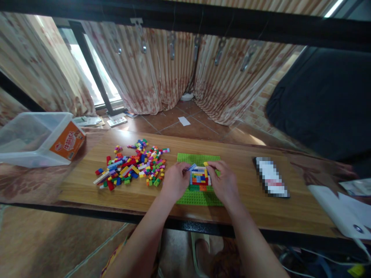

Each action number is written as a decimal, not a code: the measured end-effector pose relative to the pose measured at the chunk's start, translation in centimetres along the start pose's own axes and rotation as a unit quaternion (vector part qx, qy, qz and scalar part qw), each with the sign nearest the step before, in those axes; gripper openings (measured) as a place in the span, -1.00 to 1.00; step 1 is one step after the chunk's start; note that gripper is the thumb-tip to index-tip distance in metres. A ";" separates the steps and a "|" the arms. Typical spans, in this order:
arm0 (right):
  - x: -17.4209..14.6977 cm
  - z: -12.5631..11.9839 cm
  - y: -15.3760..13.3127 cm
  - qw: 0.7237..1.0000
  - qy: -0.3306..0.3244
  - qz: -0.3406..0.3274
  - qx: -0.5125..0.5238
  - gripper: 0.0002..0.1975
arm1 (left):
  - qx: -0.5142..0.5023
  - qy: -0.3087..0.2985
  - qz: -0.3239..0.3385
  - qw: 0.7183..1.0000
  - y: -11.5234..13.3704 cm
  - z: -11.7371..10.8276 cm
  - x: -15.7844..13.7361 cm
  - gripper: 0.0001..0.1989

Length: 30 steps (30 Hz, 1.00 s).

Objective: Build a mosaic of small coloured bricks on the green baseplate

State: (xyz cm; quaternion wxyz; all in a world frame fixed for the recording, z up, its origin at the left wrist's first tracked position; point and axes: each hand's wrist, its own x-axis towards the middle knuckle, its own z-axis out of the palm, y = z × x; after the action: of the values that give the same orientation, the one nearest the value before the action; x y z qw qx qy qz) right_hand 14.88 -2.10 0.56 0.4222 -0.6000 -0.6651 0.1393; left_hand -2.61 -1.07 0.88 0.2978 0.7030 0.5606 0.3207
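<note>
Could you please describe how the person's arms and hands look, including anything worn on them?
The left hand and right hand are ungloved, and both forearms are bare as far as the picture shows, with no sleeve, watch or bracelet visible. Whether rings are worn is unclear.

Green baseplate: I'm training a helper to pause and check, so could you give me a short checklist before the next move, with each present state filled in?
1. Green baseplate lying on the wooden table: ok.
2. Brick build on the baseplate, between the hands: ok.
3. Blue brick in the fingers of the left hand: ok, held tilted.
4. Yellow brick at the right hand's fingertips, fully pressed down: cannot tell.
5. Loose brick pile sorted by colour: not ok, colours are mixed.
6. Blurred dark-edged item apart from the baseplate: ok, it lies off to the right.
</note>
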 end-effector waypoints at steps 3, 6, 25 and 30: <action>-0.2 -0.3 0.5 0.999 0.035 0.025 0.015 -0.74 | 0.086 -0.009 0.036 0.996 0.4 0.4 -0.1 -0.74; -0.3 -0.6 1.1 0.995 0.057 0.061 0.049 -0.73 | 0.110 -0.026 0.042 0.993 0.8 0.7 0.0 -0.75; -0.4 -0.7 0.9 0.962 0.060 0.179 0.198 -0.63 | 0.178 -0.047 0.037 0.982 1.5 0.9 1.0 -0.72; -0.4 -0.6 1.0 0.964 0.053 0.179 0.191 -0.63 | 0.194 -0.014 0.032 0.980 1.5 0.9 0.9 -0.67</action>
State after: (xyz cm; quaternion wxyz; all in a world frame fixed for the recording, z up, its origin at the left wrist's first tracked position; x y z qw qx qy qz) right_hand 15.94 -2.43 0.02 0.5315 -0.6243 -0.4844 0.3051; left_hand -0.85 -0.58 1.56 0.1536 0.7691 0.5854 0.2056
